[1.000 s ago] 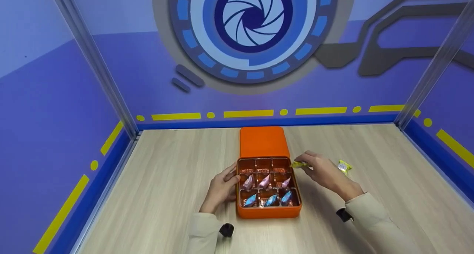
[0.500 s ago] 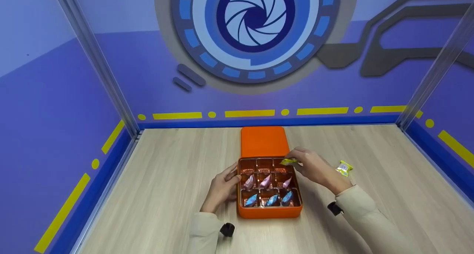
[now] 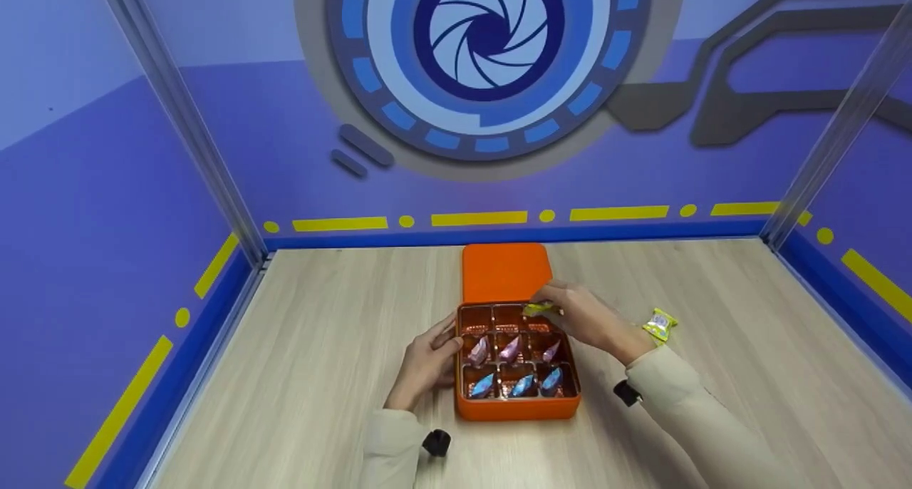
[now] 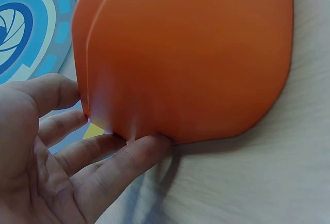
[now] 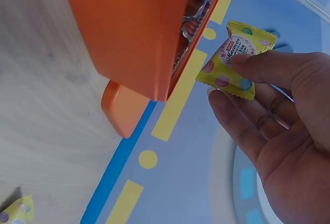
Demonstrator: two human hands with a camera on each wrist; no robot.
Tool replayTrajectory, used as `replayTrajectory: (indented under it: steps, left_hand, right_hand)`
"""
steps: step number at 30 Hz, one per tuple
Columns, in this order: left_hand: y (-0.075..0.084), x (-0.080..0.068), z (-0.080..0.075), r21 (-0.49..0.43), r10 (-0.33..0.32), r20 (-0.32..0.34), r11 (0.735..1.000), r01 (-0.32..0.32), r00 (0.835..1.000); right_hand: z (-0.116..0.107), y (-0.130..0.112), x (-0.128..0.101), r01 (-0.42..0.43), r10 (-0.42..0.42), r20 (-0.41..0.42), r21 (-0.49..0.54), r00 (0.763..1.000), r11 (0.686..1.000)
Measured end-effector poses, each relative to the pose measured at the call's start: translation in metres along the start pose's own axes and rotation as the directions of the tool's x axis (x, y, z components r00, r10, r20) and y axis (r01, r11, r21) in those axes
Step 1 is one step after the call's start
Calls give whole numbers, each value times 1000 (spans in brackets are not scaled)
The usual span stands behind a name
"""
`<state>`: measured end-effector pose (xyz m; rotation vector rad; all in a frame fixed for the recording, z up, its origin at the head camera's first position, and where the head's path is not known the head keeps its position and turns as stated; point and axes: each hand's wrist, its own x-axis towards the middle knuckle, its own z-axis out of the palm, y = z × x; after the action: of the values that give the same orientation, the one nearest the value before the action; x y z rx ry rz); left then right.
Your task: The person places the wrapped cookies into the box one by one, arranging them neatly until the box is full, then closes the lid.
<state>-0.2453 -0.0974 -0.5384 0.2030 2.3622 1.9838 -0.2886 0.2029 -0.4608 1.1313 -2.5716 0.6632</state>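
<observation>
Orange tin box (image 3: 518,375) sits open on the pale wooden table (image 3: 320,375), its lid (image 3: 506,271) lying just beyond it. The right hand (image 3: 581,318) pinches a yellow wrapped sweet (image 3: 538,309) between thumb and fingertips, holding it over the far right compartments – pink and blue sweets fill the middle and near rows. The left hand (image 3: 427,364) rests against the box's left wall, fingers straight and lightly spread. A second yellow sweet (image 3: 659,323) lies on the table to the right
</observation>
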Motion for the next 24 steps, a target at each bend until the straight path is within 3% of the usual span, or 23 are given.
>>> replayTrajectory:
  steps: [8, 24]
  left_hand:
    - [0, -1, -1, -12, -14, 11, 1000, 15, 1000]
    - [-1, -1, 0, -19, -21, 2, 1000, 21, 1000]
  right_hand:
    - [5, -2, 13, 53, -53, -3, 28, 999, 998]
    - [17, -16, 36, 70, -73, 55, 55, 996, 996]
